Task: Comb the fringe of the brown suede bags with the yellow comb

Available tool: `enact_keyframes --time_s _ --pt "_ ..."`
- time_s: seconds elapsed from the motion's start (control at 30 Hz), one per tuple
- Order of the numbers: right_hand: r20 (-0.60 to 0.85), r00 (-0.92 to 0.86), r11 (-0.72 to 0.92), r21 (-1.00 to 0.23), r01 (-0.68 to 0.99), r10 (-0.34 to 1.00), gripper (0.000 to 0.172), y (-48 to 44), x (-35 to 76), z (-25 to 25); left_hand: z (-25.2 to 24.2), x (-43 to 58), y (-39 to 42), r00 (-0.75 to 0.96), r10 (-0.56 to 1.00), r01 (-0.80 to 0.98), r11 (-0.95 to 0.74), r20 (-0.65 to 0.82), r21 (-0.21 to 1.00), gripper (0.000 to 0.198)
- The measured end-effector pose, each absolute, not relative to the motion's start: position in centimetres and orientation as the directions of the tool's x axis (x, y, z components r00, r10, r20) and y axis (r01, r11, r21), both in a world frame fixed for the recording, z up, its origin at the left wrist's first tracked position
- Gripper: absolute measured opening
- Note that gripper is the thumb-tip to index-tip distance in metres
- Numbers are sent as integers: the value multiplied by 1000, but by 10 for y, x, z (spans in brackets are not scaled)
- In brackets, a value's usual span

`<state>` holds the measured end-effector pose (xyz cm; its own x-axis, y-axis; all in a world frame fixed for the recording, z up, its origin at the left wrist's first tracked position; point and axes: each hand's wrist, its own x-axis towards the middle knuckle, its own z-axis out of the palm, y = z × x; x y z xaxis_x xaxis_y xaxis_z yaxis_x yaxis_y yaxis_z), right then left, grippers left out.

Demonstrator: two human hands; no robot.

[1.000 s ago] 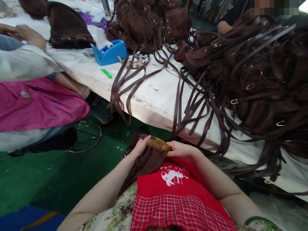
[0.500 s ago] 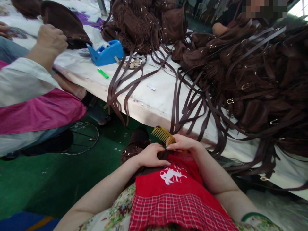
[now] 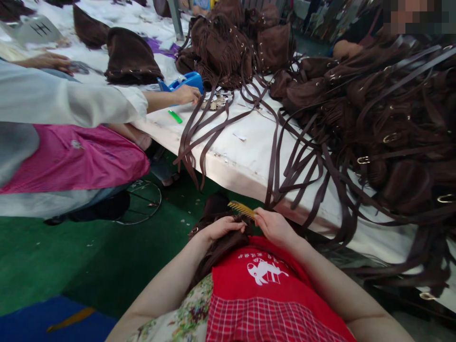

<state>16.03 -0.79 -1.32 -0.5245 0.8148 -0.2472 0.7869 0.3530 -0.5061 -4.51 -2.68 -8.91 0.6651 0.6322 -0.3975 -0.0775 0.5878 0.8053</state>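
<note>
While the person sits with a dark brown fringed suede bag (image 3: 218, 240) across the lap, just below the edge of the long white-covered work table (image 3: 245, 156), the right hand (image 3: 274, 227) is closed around the handle end of a yellow-tan wide-toothed wooden comb (image 3: 241, 209), thumb and fingers pinching it so the teeth point down into the fringe. The left hand (image 3: 223, 227) lies flat on the same bag just beside the comb, fingers stretched out and close together, pressing on the fringe rather than gripping it. A red bib apron with a white cartoon print and checked hem (image 3: 263, 280) covers the person's front, touching the bag's near side. On the table to the right a big heap of matching brown bags with brass buckles (image 3: 392, 128) is piled up, its long brown straps (image 3: 285, 161) spilling over the table edge; the bags are slumped shut and I cannot see inside any of them. More brown fringed bags (image 3: 228, 47) stand at the far side. To the left a co-worker in a white sleeve (image 3: 71, 99) and pink apron (image 3: 71, 159) has a hand (image 3: 187, 95) on a blue plastic tape dispenser (image 3: 185, 80), whose contents are hidden, with a small green lighter-like stick (image 3: 175, 116) lying near it.
</note>
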Motion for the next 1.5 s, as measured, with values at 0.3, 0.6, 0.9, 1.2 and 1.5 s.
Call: enact_keyframes --time_s 0.3,0.6,0.9,1.2,1.5 --pt "-541 -424 366 -218 905 727 36 -24 153 -77 -94 -29 -37 649 691 -14 431 -320 902 46" --pt "-726 -195 113 -161 980 659 38 -9 182 -115 -80 -28 -41 658 715 62 263 -237 963 50" --pt "-573 -286 90 -345 934 768 42 -34 213 -81 -125 -63 -25 166 812 -406 574 -560 711 34" --pt "-370 -592 422 -446 789 716 35 -32 144 -50 -116 -57 -27 426 714 -726 636 -555 261 42" --pt "-397 -581 561 -179 808 710 32 -22 123 -60 -122 -69 -37 457 717 -759 623 -527 189 73"
